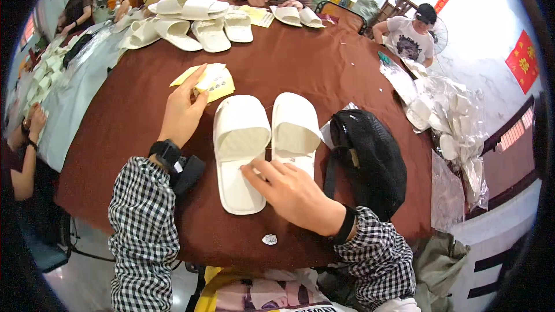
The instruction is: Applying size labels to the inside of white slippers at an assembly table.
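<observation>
A pair of white open-toed slippers lies side by side in front of me, a left slipper [240, 121] and a right slipper [295, 117], toes pointing away. My right hand [298, 193] reaches over them with bent fingers. Its thumb and index finger come together at the left slipper's footbed; whatever they may hold is too small to make out. My left hand [184, 108] is open beyond the slippers' left side, its stretched fingers resting on a few yellow-and-white label sheets [219, 85]. A small round white sticker [269, 240] lies near the table's front edge.
A black mesh bag [370, 162] sits right of the slippers on the brown-covered table [324, 63]. More white slippers [211, 29] are grouped at the far side, where people sit. Plastic-wrapped slippers [451, 110] are heaped along the right edge. Another person's hand [36, 118] shows far left.
</observation>
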Tool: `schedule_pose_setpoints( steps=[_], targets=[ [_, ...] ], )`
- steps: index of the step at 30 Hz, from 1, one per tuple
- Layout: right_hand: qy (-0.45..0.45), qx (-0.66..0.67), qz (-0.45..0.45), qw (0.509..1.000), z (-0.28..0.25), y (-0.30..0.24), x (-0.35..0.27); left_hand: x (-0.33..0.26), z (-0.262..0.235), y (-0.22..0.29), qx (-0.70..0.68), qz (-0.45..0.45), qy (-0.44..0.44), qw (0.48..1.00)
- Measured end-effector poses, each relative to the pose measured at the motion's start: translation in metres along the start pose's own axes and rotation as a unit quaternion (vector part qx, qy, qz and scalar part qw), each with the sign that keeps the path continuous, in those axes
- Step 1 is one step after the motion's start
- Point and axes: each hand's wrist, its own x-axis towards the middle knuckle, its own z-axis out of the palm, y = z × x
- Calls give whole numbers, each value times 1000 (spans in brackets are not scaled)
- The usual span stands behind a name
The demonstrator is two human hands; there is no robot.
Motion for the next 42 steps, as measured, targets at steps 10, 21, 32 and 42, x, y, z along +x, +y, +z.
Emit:
schedule_pose_setpoints(
  steps=[10,21,32,42],
  targets=[
    [-17,23,-2,1000,1,2,3,1,3,-5,-49,-3,-19,999],
    [-32,34,-5,999,1,3,3,0,2,11,-86,-9,-19,996],
    [-25,54,8,998,1,4,2,1,-1,16,-116,-35,17,992],
    [-17,59,-11,998,4,8,0,-2,0,28,-166,-28,1,986]
  ],
)
